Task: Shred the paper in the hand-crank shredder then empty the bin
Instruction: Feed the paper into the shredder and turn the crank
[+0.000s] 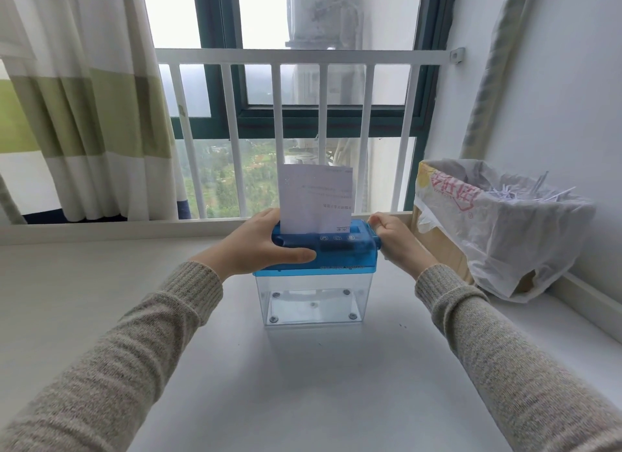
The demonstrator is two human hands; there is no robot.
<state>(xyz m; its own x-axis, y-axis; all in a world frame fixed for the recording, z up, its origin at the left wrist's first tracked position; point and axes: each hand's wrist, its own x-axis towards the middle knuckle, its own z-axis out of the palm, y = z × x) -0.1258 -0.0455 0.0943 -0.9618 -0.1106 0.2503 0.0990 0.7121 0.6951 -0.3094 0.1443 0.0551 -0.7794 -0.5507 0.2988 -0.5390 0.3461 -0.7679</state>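
At the centre of the frame the left hand point(259, 246) grips the blue shredder head point(343, 246), thumb in front. The right hand point(392, 231) is curled around the crank at its right end. The paper point(316, 199) stands upright in the slot. Below sits the clear bin point(313, 300); at right, a lined box point(498, 223) with shreds.

The scene is lit by soft, overcast daylight from the window point(303, 64), faint shadows are cast toward the camera on the table point(303, 384), and edges are bowed by wide-angle distortion.
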